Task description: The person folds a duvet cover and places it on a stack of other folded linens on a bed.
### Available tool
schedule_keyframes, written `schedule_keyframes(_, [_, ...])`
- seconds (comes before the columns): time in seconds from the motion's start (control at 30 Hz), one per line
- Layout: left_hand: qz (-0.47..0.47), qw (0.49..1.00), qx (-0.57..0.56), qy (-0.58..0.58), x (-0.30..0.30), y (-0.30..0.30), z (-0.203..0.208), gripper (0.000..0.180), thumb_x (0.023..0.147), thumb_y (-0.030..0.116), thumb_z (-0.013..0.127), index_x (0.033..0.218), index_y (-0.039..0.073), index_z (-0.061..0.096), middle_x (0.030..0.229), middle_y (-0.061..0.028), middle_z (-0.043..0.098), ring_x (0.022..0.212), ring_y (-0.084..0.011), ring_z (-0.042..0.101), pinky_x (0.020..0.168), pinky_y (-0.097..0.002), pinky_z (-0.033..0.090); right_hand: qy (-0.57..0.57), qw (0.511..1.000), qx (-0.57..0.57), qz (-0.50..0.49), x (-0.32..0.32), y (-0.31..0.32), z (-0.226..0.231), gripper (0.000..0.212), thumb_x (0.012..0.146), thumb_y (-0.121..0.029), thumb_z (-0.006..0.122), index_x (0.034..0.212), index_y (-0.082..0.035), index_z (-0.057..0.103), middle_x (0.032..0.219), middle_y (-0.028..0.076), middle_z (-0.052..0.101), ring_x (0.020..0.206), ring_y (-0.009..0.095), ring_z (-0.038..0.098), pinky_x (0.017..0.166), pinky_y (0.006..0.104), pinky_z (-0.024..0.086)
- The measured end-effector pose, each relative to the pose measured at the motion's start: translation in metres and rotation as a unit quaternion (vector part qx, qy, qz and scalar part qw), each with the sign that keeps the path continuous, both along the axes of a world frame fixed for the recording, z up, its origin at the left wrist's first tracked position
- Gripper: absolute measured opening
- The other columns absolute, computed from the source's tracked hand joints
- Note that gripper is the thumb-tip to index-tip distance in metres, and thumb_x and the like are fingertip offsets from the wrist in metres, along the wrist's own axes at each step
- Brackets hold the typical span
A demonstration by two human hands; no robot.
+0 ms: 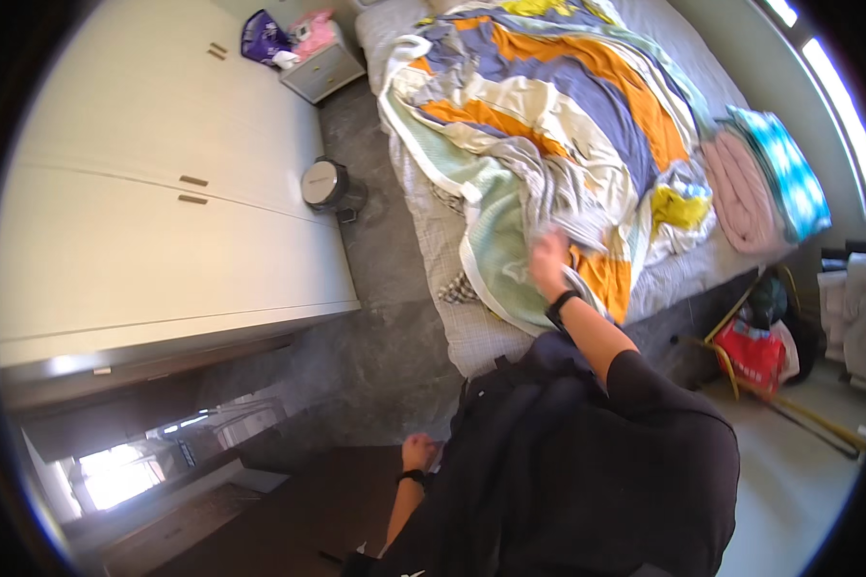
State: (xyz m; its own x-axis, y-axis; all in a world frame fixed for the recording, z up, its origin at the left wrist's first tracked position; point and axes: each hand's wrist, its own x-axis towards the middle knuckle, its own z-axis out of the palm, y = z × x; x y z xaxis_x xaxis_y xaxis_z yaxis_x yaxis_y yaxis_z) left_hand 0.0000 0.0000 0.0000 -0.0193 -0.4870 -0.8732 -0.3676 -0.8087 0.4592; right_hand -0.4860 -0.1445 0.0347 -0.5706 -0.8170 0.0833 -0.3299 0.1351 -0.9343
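My right hand (pixel 548 263) reaches out over the near part of the bed. It is blurred, with its fingers closed at the edge of a grey cloth (pixel 547 183), which is smeared by motion there too. Under and around it lie a pale green blanket with a white border (pixel 500 207) and a rumpled orange, cream and blue-grey cover (pixel 601 115). Low beside my body hangs my left hand (pixel 418 452), its fingers curled. Whether anything is inside those fingers is hidden. Dark bands circle both wrists.
A folded pink quilt (pixel 741 192) and a blue patterned pillow (pixel 784 173) rest at the bed's right edge. Left of the bed stand a lidded bin (pixel 325 185), a nightstand (pixel 325 72) and a white wardrobe (pixel 154 231). A gold-framed rack (pixel 741 337) stands at right.
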Motion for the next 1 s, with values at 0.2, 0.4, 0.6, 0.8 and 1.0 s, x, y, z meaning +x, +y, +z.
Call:
schedule_keyframes(0.2, [-0.400, 0.802, -0.342, -0.283, -0.014, -0.080, -0.014, 0.044, 0.071, 0.019, 0.064, 0.107, -0.002, 0.048, 0.103, -0.0198, 0.052, 0.096, -0.0315, 0.050, 0.081, -0.0375, 0.040, -0.320, 0.685, -0.055, 0.652, 0.118, 0.038, 0.092, 0.030, 0.083, -0.013, 0.042, 0.105, 0.004, 0.053, 0.105, 0.018, 0.056, 0.091, 0.021, 0.055, 0.081, 0.0306, 0.042])
schedule_keyframes(0.4, [-0.210, 0.753, -0.623, -0.037, -0.187, -0.171, 0.105, 0.040, 0.071, 0.024, 0.059, 0.102, 0.000, 0.054, 0.110, -0.0164, 0.052, 0.102, -0.0320, 0.048, 0.085, -0.0369, 0.039, -0.239, 0.601, 0.080, 0.759, 0.156, 0.059, 0.115, 0.019, 0.076, -0.011, 0.044, 0.072, 0.007, 0.052, 0.057, 0.003, 0.046, 0.057, 0.010, 0.042, 0.055, 0.0264, 0.036])
schedule_keyframes(0.6, [-0.490, 0.637, -0.525, 0.279, -0.186, -0.167, -0.036, 0.035, 0.080, 0.016, 0.043, 0.114, 0.010, 0.049, 0.120, -0.0085, 0.048, 0.114, -0.0224, 0.043, 0.089, -0.0326, 0.037, -0.370, 0.683, 0.162, 0.609, 0.176, 0.049, 0.108, 0.029, 0.075, -0.010, 0.043, 0.093, 0.008, 0.058, 0.085, 0.008, 0.061, 0.080, 0.013, 0.054, 0.072, 0.0237, 0.041])
schedule_keyframes(0.8, [-0.648, 0.425, -0.600, 0.200, -0.167, -0.175, 0.049, 0.035, 0.081, 0.017, 0.045, 0.115, 0.009, 0.046, 0.119, -0.0065, 0.048, 0.117, -0.0215, 0.040, 0.097, -0.0337, 0.027, -0.363, 0.633, 0.029, 0.683, 0.268, 0.027, 0.165, 0.030, 0.072, -0.012, 0.038, 0.081, 0.004, 0.061, 0.078, 0.011, 0.061, 0.074, 0.018, 0.055, 0.070, 0.0255, 0.041])
schedule_keyframes(1.0, [-0.699, 0.545, -0.387, 0.256, -0.087, -0.219, 0.104, 0.043, 0.081, 0.019, 0.051, 0.120, 0.007, 0.038, 0.119, -0.0077, 0.046, 0.113, -0.0184, 0.041, 0.095, -0.0316, 0.032, -0.192, 0.786, -0.021, 0.587, 0.309, -0.011, 0.230, 0.023, 0.071, -0.010, 0.047, 0.084, 0.003, 0.060, 0.084, 0.013, 0.061, 0.077, 0.022, 0.057, 0.069, 0.0284, 0.043])
